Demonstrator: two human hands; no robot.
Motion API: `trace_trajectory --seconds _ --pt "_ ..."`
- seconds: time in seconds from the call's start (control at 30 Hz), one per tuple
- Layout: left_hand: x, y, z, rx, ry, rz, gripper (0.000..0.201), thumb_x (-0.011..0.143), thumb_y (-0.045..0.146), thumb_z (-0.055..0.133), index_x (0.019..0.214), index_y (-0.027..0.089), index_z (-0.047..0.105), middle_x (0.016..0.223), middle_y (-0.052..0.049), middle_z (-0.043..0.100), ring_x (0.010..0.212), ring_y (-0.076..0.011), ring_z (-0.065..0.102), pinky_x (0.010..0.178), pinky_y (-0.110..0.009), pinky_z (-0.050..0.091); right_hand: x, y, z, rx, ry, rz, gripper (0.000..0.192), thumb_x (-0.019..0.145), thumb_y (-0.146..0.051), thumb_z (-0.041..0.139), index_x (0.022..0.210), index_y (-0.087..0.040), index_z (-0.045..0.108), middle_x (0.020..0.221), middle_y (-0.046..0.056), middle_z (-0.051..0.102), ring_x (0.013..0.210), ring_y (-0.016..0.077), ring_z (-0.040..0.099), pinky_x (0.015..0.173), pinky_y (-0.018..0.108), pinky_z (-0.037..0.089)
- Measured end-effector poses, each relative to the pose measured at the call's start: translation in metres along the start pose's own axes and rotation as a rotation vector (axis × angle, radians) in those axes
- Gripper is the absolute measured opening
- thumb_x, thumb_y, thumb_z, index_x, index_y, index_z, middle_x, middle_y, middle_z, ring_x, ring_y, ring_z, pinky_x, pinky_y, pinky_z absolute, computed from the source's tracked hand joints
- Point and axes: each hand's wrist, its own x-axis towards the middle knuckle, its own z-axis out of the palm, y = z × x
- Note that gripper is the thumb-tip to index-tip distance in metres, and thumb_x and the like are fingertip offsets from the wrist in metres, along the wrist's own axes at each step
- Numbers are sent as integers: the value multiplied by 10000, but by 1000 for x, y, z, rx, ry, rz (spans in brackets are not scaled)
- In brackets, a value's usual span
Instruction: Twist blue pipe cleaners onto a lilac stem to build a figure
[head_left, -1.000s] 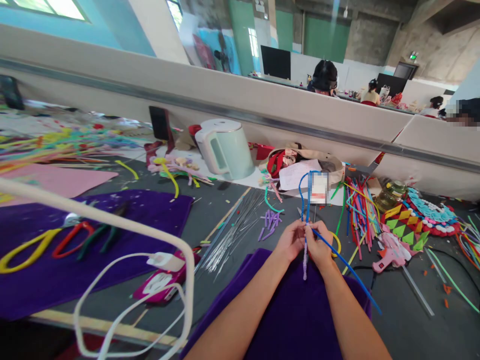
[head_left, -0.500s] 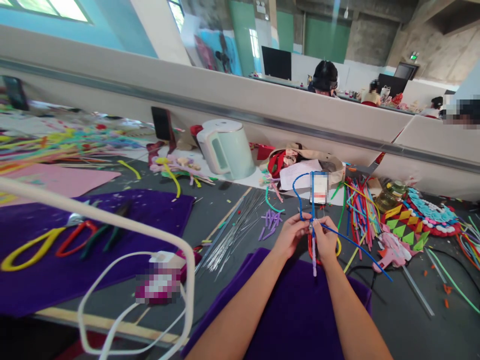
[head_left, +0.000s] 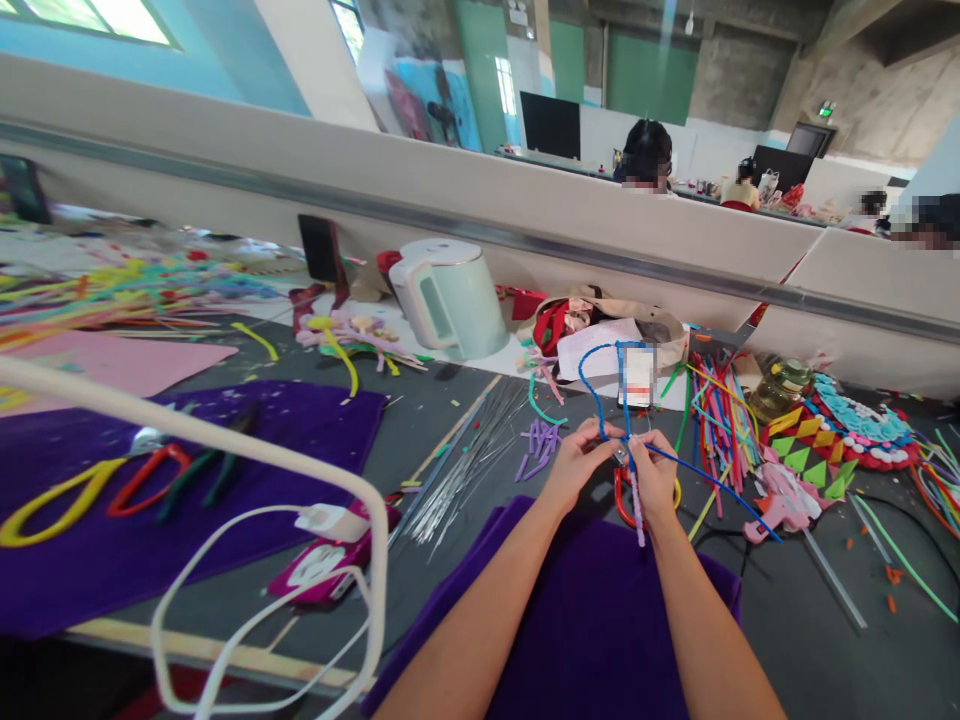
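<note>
My left hand (head_left: 576, 466) and my right hand (head_left: 655, 474) meet above a purple cloth (head_left: 592, 620), both pinching a blue pipe cleaner (head_left: 601, 384). It loops upward from my fingers, and one long end trails right and down across the table. A pale lilac pipe cleaner (head_left: 637, 505) hangs down from the same pinch, beside my right hand. A red loop (head_left: 621, 500) and a yellow loop lie on the table just behind my hands.
A pale green kettle (head_left: 450, 296) stands at the back. Metal wires (head_left: 465, 462), purple bits (head_left: 538, 442), coloured pipe cleaners (head_left: 712, 410), a pink glue gun (head_left: 780, 508) and a white cable (head_left: 247, 610) lie around. Pliers (head_left: 142, 478) rest on a purple mat. People sit beyond the partition.
The blue loop has swung a little left and widened. My hands have shifted slightly right and away from me, and the lilac piece now hangs lower beside my right hand.
</note>
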Motion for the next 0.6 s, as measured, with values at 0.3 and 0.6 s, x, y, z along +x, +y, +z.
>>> trace_trajectory --seconds 0.3,0.6 --pt "1 -6 -3 -62 -17 -145 121 639 228 736 724 145 713 709 -31 665 649 -136 564 646 -225 412 1 -2 -1 60 -38 39 268 760 -409 631 684 -187 500 508 -61 546 393 63 423 391 176 326" --pt "6 -10 -10 -292 -64 -401 143 588 177 765 693 108 697 570 -31 631 478 -93 537 487 -192 381 1 -3 -1 -2 -103 -3 264 758 -395 633 677 -184 497 545 -50 553 488 81 509 473 189 400"
